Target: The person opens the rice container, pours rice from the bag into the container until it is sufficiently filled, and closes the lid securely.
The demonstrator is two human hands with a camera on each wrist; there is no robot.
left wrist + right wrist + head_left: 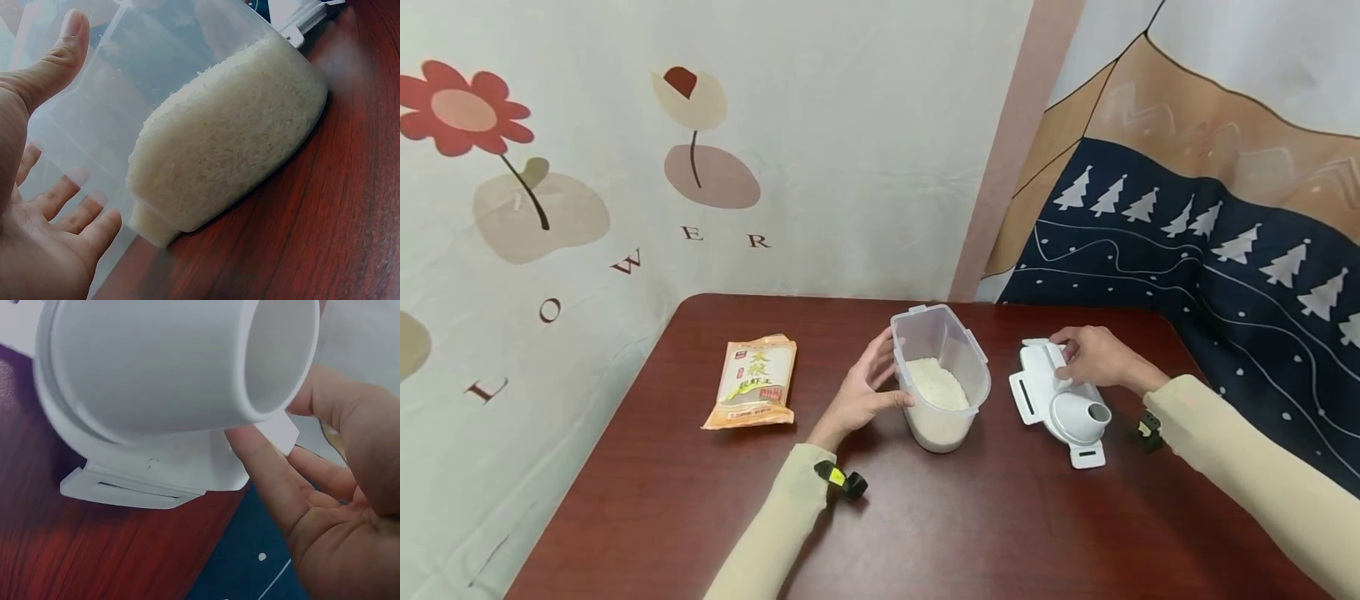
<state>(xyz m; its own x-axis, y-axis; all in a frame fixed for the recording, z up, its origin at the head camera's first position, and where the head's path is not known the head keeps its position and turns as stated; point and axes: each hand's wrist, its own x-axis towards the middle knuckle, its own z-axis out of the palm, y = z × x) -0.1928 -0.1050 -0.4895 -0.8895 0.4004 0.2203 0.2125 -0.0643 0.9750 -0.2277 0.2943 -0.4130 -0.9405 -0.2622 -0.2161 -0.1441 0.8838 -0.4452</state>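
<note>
A clear plastic container [951, 354] stands on the table, partly filled with white rice [219, 137]. My left hand [867, 392] is at its left side, fingers spread and the thumb reaching along the near side; light contact shows at most. To the right is a white plastic lid [1037, 383] with side flaps and a round spout [156, 369]. My right hand [1097, 358] holds this lid at its far right part, thumb and fingers bent about a raised piece. In the right wrist view the spout hides part of the thumb and fingers.
An orange and white printed food bag [752, 379] lies at the left of the dark red wooden table [880, 533]. Behind the table hangs a printed cloth [850, 150]; a darker patterned cloth [1120, 242] hangs at the right edge.
</note>
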